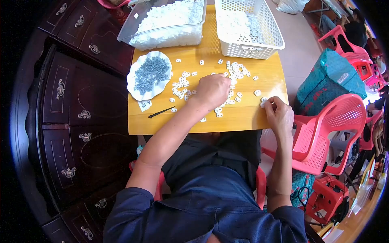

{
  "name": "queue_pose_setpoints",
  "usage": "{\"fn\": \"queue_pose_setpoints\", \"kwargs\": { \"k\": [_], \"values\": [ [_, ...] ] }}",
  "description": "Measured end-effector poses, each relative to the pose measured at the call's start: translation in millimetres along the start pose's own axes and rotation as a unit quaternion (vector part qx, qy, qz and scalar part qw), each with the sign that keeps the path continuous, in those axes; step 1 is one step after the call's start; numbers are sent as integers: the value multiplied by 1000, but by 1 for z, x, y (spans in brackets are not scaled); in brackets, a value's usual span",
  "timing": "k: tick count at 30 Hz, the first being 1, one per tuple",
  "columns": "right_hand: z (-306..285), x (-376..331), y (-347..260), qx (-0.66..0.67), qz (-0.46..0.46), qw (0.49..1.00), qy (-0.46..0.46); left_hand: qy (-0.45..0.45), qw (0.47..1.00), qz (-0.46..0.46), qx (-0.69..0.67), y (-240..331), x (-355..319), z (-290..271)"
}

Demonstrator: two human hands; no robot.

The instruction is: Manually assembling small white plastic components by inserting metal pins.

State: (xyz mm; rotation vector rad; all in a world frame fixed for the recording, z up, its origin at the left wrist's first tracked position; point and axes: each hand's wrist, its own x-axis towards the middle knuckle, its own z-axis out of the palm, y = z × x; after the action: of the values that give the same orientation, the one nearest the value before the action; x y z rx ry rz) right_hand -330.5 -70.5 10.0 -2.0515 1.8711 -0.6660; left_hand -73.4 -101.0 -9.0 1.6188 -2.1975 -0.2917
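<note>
A small white plastic piece sat near the right edge of the yellow wooden table.
The right hand pinched it, fingertips nearly together; the left hand curled over scattered white two-holed pieces (fingertips hidden, its hold impossible to tell). Such pieces seemed light, stiff, slippery, best gripped by their sides.
</note>
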Motion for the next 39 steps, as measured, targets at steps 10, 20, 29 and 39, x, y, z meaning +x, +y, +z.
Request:
{"fn": "queue_pose_setpoints", "kwargs": {
  "k": [10,20,29,39],
  "values": [
    [29,12,-37,86,-95,992,9,7,999,1,-39,4,-4,-37],
    [48,27,-49,31,-121,991,-46,114,886,-128,-430,-2,-72,-49],
    [49,22,-53,68,-119,990,-41,102,863,-159,-468,-16,-91,-45],
    [45,-26,-65,452,38,881,-136,61,859,-144,-488,-4,-91,-40]
  ]
}}
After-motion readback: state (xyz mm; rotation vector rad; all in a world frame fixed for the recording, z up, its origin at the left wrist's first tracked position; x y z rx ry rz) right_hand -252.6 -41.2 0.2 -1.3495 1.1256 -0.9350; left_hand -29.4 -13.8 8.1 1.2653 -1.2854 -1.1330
